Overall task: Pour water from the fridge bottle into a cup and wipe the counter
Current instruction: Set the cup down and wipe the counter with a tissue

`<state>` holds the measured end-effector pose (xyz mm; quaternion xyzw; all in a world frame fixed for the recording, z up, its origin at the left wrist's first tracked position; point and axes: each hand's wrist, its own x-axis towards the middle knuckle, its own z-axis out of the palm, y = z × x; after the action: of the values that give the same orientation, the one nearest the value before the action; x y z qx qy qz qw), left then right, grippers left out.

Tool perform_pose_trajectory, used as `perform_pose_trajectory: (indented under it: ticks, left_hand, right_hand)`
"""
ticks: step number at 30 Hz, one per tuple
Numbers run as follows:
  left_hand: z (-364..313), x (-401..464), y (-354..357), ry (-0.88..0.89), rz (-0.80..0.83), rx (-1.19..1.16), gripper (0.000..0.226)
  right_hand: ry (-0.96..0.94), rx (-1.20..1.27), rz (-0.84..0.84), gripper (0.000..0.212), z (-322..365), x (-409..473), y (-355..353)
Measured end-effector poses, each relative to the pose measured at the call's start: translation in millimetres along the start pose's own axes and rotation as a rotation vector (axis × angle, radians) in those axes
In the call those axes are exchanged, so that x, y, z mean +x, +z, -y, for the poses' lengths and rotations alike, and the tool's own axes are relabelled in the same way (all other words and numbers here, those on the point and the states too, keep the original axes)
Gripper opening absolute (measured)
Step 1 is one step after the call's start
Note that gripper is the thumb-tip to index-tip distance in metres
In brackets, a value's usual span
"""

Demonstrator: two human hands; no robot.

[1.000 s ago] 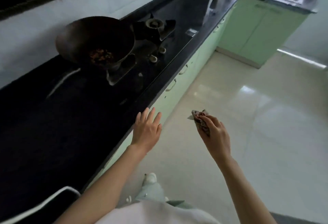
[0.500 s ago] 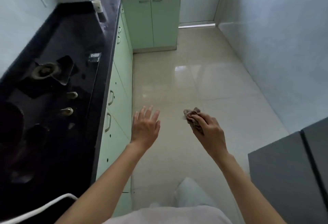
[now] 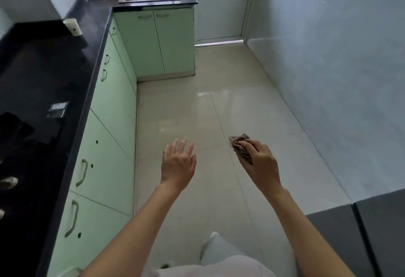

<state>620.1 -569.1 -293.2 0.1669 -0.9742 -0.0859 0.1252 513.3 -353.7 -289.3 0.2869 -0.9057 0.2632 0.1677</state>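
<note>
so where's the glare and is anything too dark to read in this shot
Head view: window glare streaks the floor tiles; the black counter is underexposed, its near items lost; wide-angle bends the walls; both hands stay sharp, the right hand gripping the cloth.

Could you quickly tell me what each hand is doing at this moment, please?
Left hand: open, fingers spread, holding nothing, over the floor.
Right hand: closed around a crumpled brownish cloth.

Both arms reach forward; the left hand (image 3: pixel 178 164) spreads relaxed fingers, while the right hand (image 3: pixel 259 162) beside it pinches a crumpled cloth (image 3: pixel 241 146).
</note>
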Motion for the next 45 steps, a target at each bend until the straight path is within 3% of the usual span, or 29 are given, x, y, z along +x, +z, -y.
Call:
perform_pose_trajectory:
  ticks: [10,19,26,36,45]
  left_hand:
    - [-29,180,14,-0.050,-0.007,-0.048,0.040]
    - [17,352,42,-0.049,0.024,-0.047,0.048]
    - [45,483,53,-0.012,0.041,-0.029,0.048]
    - [75,649,108,-0.052,-0.007,-0.023,0.045]
    - [78,837,130,-0.080,-0.129,0.039,0.051]
  right_hand:
    - [-0.085,-0.008,-0.005,0.030,-55,175,24]
    - [-0.076,-0.020,0.050,0.032,-86,324,95]
    - [-0.035,0.002,-0.024,0.030,-101,449,137]
    - [-0.027,0.028,0.094,0.030,-167,591,227]
    - [-0.099,0.110,0.090,0.031,-223,792,281]
